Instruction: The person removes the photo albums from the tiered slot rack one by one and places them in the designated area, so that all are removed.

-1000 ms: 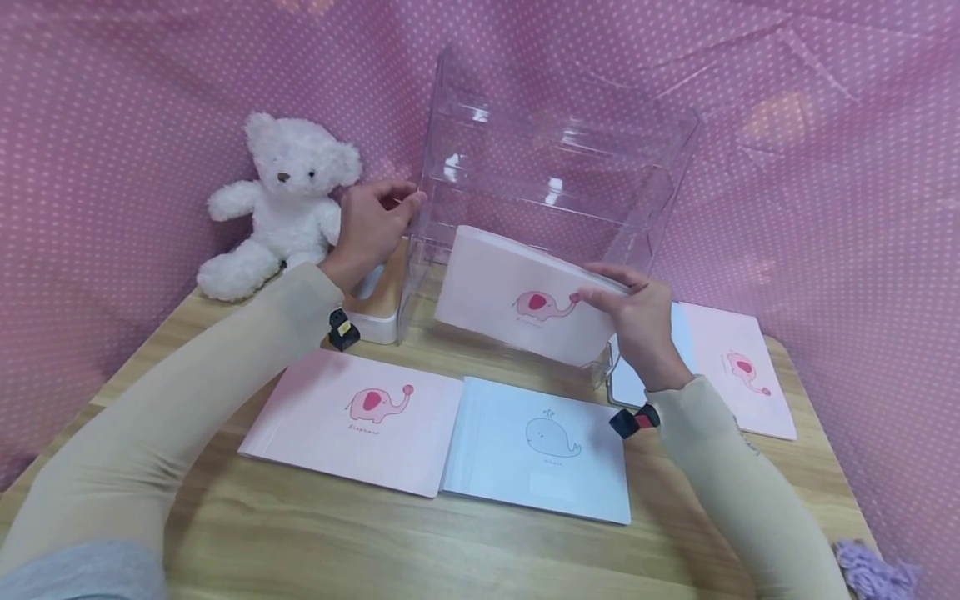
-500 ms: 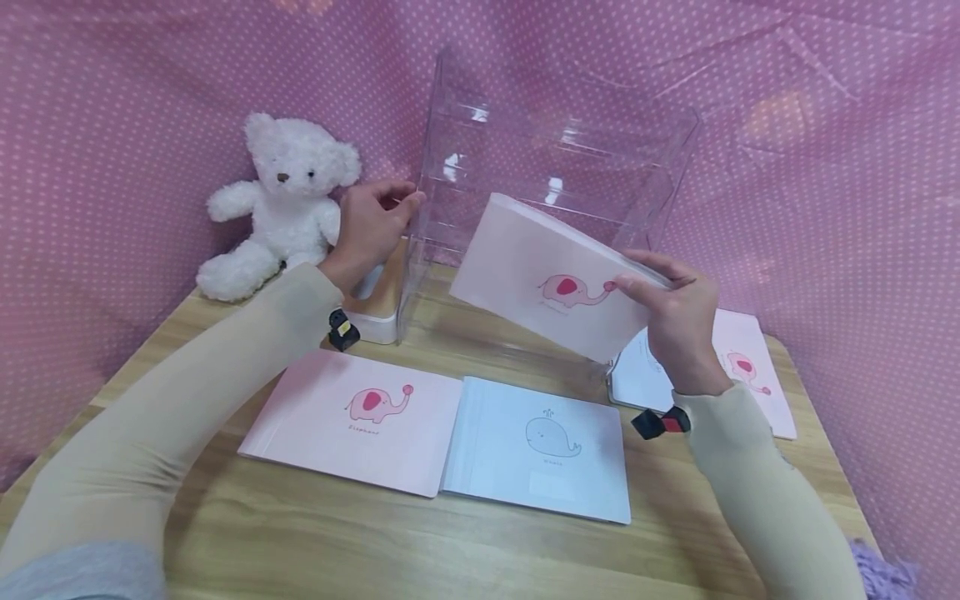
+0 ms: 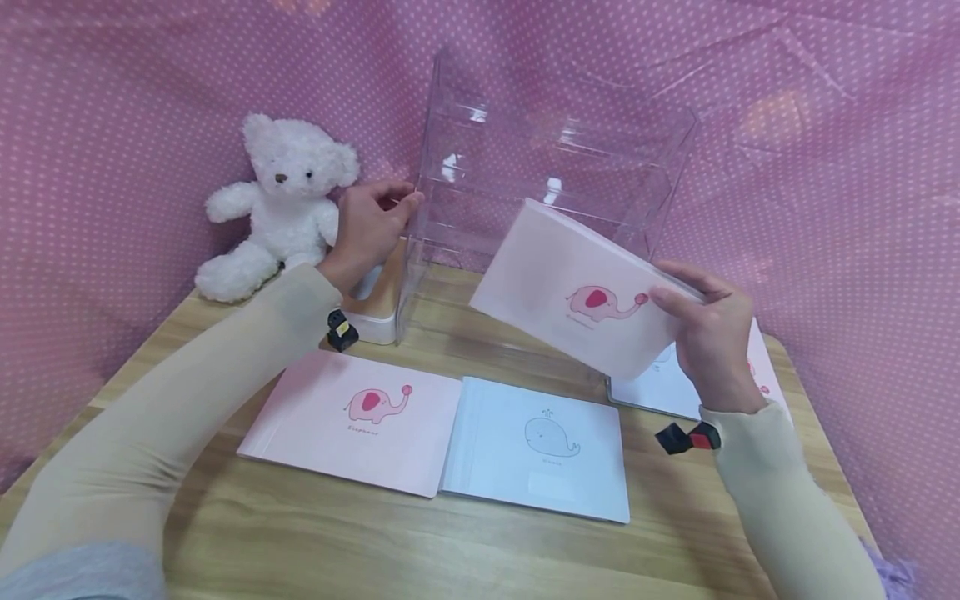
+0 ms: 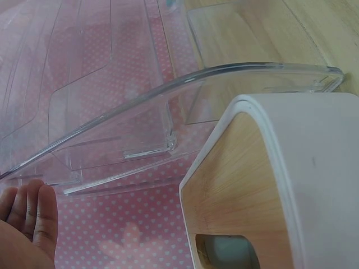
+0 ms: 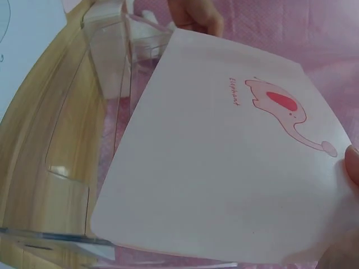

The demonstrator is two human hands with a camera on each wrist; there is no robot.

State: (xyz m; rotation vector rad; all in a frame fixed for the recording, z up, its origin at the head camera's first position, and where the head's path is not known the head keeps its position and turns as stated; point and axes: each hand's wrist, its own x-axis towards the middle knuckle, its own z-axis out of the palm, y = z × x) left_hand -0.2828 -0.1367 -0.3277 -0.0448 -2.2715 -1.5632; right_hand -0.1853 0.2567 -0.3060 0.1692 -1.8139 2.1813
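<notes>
My right hand [image 3: 708, 333] pinches a pink book [image 3: 547, 283] by its right end, thumb on the cover and fingers behind. The cover carries a pink elephant drawing, and the book is tilted in the air before a clear plastic rack [image 3: 553, 190]. In the right wrist view the elephant cover [image 5: 202, 151] fills most of the picture. At the rack's left side, my left hand [image 3: 369, 227] grips the edge of the side panel between thumb and fingers. The left wrist view shows those fingers [image 4: 42, 216] against the panel's curved edge [image 4: 196, 77]; the thumb is hidden there.
Another pink elephant book [image 3: 322, 425] and a blue whale book [image 3: 498, 450] lie side by side in front. More books, a blue one [image 3: 648, 392] among them, lie right of the rack. A white box with a wooden face [image 3: 375, 329] and a white teddy bear [image 3: 288, 208] stand left.
My right hand has carried the pink book rightward and out from the front of the rack, tilting it more; it first rose, then dipped slightly. The left hand keeps its place on the panel edge.
</notes>
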